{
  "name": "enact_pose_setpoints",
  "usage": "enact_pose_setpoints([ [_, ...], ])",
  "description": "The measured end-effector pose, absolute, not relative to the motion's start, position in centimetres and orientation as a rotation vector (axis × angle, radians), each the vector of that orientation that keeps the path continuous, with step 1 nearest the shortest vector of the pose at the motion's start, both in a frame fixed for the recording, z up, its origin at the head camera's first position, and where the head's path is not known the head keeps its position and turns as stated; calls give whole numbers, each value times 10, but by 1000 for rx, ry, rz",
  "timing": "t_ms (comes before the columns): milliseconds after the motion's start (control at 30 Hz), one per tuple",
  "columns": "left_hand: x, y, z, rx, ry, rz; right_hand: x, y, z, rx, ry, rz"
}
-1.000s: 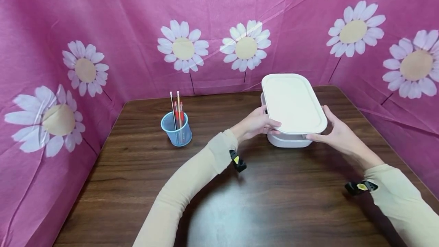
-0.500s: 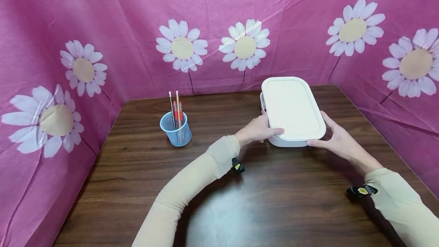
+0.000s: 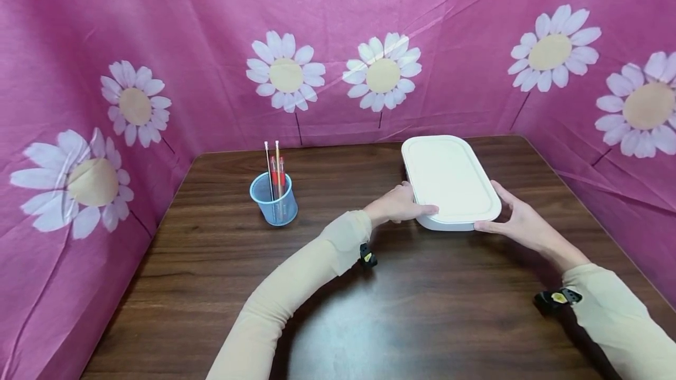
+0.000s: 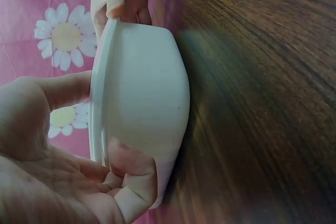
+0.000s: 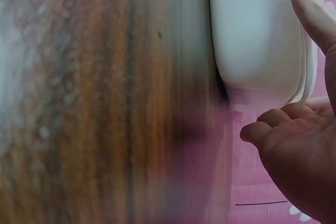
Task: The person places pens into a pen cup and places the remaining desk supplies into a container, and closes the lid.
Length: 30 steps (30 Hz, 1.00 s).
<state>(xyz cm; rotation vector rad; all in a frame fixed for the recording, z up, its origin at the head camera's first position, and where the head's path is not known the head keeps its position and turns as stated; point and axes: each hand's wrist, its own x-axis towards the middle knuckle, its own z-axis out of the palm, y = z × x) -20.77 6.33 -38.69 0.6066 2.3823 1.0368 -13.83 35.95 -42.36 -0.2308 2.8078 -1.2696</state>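
A white rectangular lid [image 3: 449,177] lies over a white storage box [image 3: 445,227] at the back right of the table, its rim lined up with the box's walls. At the left front edge my left hand [image 3: 398,203] grips the lid, thumb on top and fingers bent against the side. My right hand [image 3: 520,219] holds the front right corner between thumb and fingers. In the left wrist view the box's wall [image 4: 149,72] shows beneath the rim. From the right wrist, the thumb lies along the rim and the fingers are at the box's side.
A blue mesh pen cup [image 3: 279,210] with pens and thin sticks [image 3: 276,172] stands on the left of the brown wooden table [image 3: 422,309]. Pink cloth [image 3: 327,4] printed with daisies hangs behind and at both sides, close to the box's far end.
The lid, earlier raised above the box with a gap showing, has come down onto it. Both hands have moved down slightly with it and keep their hold.
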Motion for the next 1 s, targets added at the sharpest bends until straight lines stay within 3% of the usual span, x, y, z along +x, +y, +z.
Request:
enact_pose_setpoints([
  [1000,-211,62,-394,436,2090,1341,-132,358,-419,-181,2807,-1151],
])
